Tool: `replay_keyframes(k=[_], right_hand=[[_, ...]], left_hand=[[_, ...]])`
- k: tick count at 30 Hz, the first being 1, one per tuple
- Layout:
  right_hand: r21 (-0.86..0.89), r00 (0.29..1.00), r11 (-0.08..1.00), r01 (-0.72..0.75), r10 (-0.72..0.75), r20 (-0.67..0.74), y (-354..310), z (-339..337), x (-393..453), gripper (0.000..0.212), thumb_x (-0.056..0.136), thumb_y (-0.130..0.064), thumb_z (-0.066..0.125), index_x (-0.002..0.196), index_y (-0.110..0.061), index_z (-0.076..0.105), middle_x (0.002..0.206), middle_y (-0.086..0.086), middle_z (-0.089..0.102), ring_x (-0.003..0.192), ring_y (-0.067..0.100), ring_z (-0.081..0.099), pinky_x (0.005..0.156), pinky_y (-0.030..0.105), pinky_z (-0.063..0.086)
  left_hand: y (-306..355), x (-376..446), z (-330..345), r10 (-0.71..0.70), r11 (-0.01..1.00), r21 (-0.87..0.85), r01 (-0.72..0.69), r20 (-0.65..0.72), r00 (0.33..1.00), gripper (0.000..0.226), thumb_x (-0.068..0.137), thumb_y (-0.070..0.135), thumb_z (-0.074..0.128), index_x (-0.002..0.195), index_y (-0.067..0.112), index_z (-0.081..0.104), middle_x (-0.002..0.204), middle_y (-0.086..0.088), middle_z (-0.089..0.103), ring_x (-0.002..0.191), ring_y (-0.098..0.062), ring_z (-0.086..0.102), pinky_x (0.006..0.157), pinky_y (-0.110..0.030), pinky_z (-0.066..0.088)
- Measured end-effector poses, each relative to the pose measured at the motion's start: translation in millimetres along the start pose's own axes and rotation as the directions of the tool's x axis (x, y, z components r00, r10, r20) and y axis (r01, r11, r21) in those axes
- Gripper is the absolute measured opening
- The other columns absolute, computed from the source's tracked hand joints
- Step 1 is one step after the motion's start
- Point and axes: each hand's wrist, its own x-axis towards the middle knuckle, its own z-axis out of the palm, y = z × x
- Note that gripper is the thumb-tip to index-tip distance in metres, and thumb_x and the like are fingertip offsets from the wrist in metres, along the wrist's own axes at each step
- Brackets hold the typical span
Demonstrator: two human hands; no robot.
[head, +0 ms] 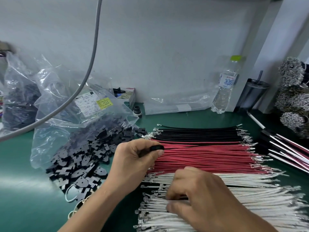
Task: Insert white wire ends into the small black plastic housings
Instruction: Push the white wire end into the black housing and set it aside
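Green bench (25, 190): white wires (250, 196) lie L–R; left hand (133, 158) pinches housing (156, 147), right hand (205, 203) blurred—grip unclear.

The right hand (202, 198) is motion-blurred, its fingertips hiding part of the white wires (242, 195) beneath.

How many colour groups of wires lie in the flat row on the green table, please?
3. Thin black wires lie farthest back, red wires in the middle, white wires nearest, partly hidden under the right hand. Mixed wires further right are not counted.
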Motion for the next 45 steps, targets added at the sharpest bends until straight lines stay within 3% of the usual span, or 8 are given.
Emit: replay_keyframes(k=[7,10,14,18,26,30,39,45], right_hand=[[0.073,0.997,0.997,-0.017,0.022,-0.069,-3,-16,4,0.007,0.095,-0.041,0.058,0.094,-0.034,0.06,0.094,-0.021,0.058,0.093,-0.001,0.053,0.075,0.015,0.04],[0.182,0.978,0.982,-0.043,0.079,-0.192,2,-31,9,0.009,0.098,-0.039,0.055,0.09,-0.035,0.057,0.092,-0.019,0.059,0.084,0.006,0.057,0.065,0.019,0.042],[-0.038,0.912,0.995,-0.097,0.073,-0.404,13,-35,13,0.015,0.099,-0.035,0.054,0.084,-0.037,0.055,0.085,-0.018,0.054,0.076,0.006,0.056,0.056,0.02,0.039],[0.006,0.874,0.994,-0.106,0.096,-0.476,18,-21,16,0.013,0.096,-0.034,0.055,0.083,-0.036,0.059,0.085,-0.019,0.052,0.071,0.005,0.056,0.054,0.026,0.046],[0.001,0.855,1.0,-0.014,0.013,-0.518,26,-14,19,0.015,0.097,-0.033,0.057,0.091,-0.029,0.07,0.086,-0.017,0.055,0.066,0.005,0.053,0.05,0.024,0.045],[-0.089,0.857,0.996,-0.006,-0.04,-0.513,28,-15,20,0.025,0.099,-0.035,0.05,0.091,-0.025,0.071,0.087,-0.014,0.057,0.066,0.003,0.053,0.05,0.024,0.046],[-0.299,0.787,0.953,-0.05,-0.147,-0.599,27,-13,25,0.016,0.098,-0.023,0.059,0.088,-0.018,0.071,0.082,-0.008,0.058,0.065,0.011,0.055,0.048,0.024,0.043],[-0.212,0.804,0.976,-0.054,-0.084,-0.589,27,-6,24,0.014,0.095,-0.023,0.06,0.086,-0.021,0.07,0.084,-0.011,0.058,0.064,0.007,0.054,0.048,0.022,0.042]], left_hand=[[2,1,-1,-0.018,0.998,-0.055,0.016,-0.034,0.999,0.015,0.076,0.028,0.082,0.09,0.032,0.083,0.074,-0.003,0.077,0.06,-0.024,0.068,0.056,-0.034,0.059],[5,3,-3,-0.059,0.987,-0.149,0.055,-0.026,0.998,0.018,0.073,0.023,0.083,0.09,0.027,0.084,0.079,-0.007,0.079,0.064,-0.022,0.07,0.062,-0.027,0.06],[8,3,-6,-0.112,0.968,-0.225,0.11,0.006,0.994,0.02,0.072,0.017,0.083,0.091,0.021,0.084,0.081,-0.013,0.079,0.065,-0.018,0.07,0.063,-0.022,0.059],[13,3,-6,-0.122,0.954,-0.266,0.136,0.068,0.99,0.021,0.07,0.017,0.083,0.091,0.018,0.084,0.083,-0.017,0.077,0.066,-0.022,0.07,0.066,-0.026,0.061],[14,3,-6,-0.148,0.944,-0.281,0.176,0.117,0.982,0.022,0.069,0.017,0.082,0.091,0.019,0.084,0.077,-0.017,0.076,0.062,-0.019,0.068,0.067,-0.027,0.061],[14,2,-5,-0.171,0.939,-0.28,0.201,0.128,0.977,0.023,0.068,0.018,0.082,0.091,0.017,0.084,0.078,-0.018,0.077,0.062,-0.02,0.068,0.067,-0.029,0.062],[14,2,-6,-0.171,0.934,-0.283,0.217,0.179,0.969,0.018,0.071,0.019,0.083,0.089,0.019,0.084,0.08,-0.011,0.079,0.06,-0.016,0.066,0.061,-0.023,0.058],[11,2,-8,-0.131,0.967,-0.192,0.165,0.177,0.975,0.018,0.073,0.025,0.083,0.091,0.022,0.084,0.08,-0.011,0.078,0.062,-0.016,0.066,0.06,-0.023,0.056]])
